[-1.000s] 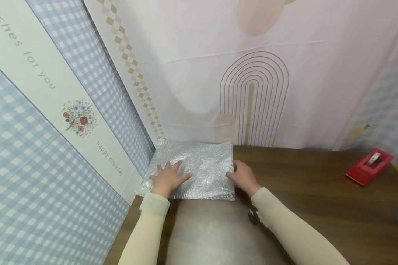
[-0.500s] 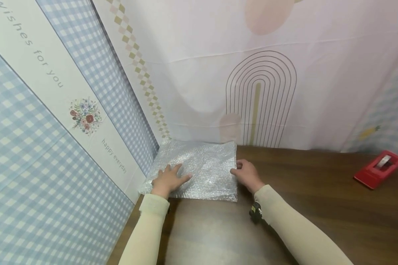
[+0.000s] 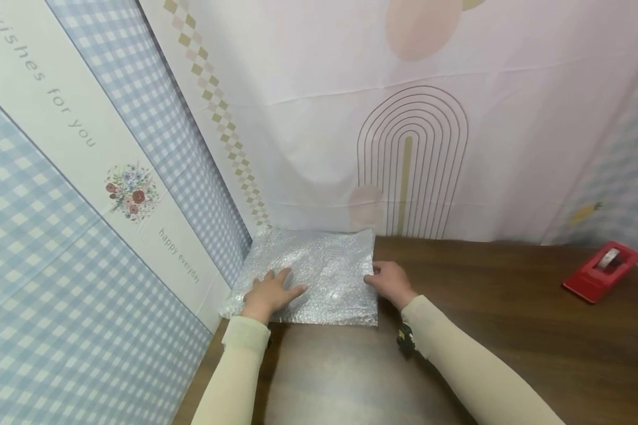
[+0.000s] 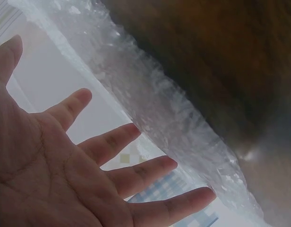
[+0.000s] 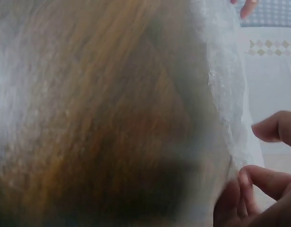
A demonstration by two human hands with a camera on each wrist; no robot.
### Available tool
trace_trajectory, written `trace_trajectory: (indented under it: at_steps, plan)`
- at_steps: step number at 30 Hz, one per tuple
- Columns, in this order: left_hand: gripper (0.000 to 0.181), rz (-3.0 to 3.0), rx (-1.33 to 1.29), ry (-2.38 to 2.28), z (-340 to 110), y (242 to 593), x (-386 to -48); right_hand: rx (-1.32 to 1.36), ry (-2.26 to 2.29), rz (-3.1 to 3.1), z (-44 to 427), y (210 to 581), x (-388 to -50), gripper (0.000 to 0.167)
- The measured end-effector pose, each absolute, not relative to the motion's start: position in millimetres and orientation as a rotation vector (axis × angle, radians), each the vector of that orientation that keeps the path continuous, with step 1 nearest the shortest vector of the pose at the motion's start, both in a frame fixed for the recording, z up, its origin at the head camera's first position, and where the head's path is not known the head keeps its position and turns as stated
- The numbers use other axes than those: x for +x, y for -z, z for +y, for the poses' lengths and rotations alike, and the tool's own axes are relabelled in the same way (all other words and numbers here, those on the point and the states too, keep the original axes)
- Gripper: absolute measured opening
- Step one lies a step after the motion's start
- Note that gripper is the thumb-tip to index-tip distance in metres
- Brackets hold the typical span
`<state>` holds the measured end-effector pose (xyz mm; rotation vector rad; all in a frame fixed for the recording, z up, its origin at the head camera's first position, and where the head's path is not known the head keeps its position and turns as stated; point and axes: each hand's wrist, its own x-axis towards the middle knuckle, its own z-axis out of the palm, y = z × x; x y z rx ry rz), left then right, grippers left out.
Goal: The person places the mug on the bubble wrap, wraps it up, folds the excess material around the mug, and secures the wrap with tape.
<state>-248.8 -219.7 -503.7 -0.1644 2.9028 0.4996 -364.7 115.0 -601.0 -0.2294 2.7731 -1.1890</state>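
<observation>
Bubble wrap [image 3: 324, 251] lies at the far left of a brown table [image 3: 489, 295], back edge by a pink wall cloth [image 3: 308, 141], wood running rightward to a red tape dispenser [image 3: 590, 288]. Left hand [image 3: 270, 295] spreads straight fingers over it; right hand [image 3: 393, 283] bends at its right edge, whether pinching it unclear.

The bubble wrap [image 3: 324, 260] was thin, see-through plastic, bumpy and crinkled, with bright glints across it. The table [image 3: 489, 301] looked like wood, its grained top smooth and carrying a broad, hazy sheen. The dispenser [image 3: 582, 287] seemed to be hard plastic, smooth and fairly glossy. The backdrop [image 3: 308, 136] was matt cloth, lightly creased; the side hanging [image 3: 32, 236] looked like matt cloth too. The sleeves [image 3: 452, 348] were matt, soft-looking fabric.
</observation>
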Motion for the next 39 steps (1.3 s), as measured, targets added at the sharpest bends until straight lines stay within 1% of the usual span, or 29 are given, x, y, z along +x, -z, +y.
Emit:
trace_trajectory:
  at_steps: [4, 9, 12, 15, 17, 23, 26, 31, 33, 36, 39]
  plan:
    - [0.092, 2.905, -0.154, -0.5, -221, 503, -248, -0.193, 1.267, 2.845, 110, 594, -357, 0.057]
    - [0.092, 2.907, -0.143, -0.486, -223, 504, -247, -0.172, 1.371, 2.784, 105, 573, -341, 0.062]
    - [0.092, 2.908, -0.134, -0.479, -224, 504, -248, -0.198, 1.351, 2.804, 102, 569, -339, 0.061]
    - [0.091, 2.907, -0.126, -0.478, -224, 504, -248, -0.175, 1.296, 2.87, 101, 576, -345, 0.058]
    - [0.092, 2.905, -0.125, -0.477, -224, 504, -248, -0.154, 1.296, 2.879, 101, 574, -345, 0.057]
    - [0.092, 2.896, -0.124, -0.481, -226, 505, -247, -0.082, 1.397, 2.773, 99, 562, -339, 0.067]
    - [0.092, 2.897, -0.121, -0.478, -227, 504, -247, -0.069, 1.401, 2.726, 97, 551, -331, 0.062]
    - [0.09, 2.911, -0.156, -0.462, -232, 499, -246, -0.09, 1.444, 2.647, 92, 516, -306, 0.05]
    - [0.091, 2.914, -0.185, -0.456, -237, 497, -247, -0.096, 1.479, 2.642, 93, 510, -303, 0.047]
    - [0.097, 2.915, -0.221, -0.447, -245, 496, -249, -0.108, 1.497, 2.647, 96, 503, -302, 0.043]
    - [0.105, 2.914, -0.233, -0.437, -256, 503, -256, -0.097, 1.496, 2.654, 103, 497, -302, 0.042]
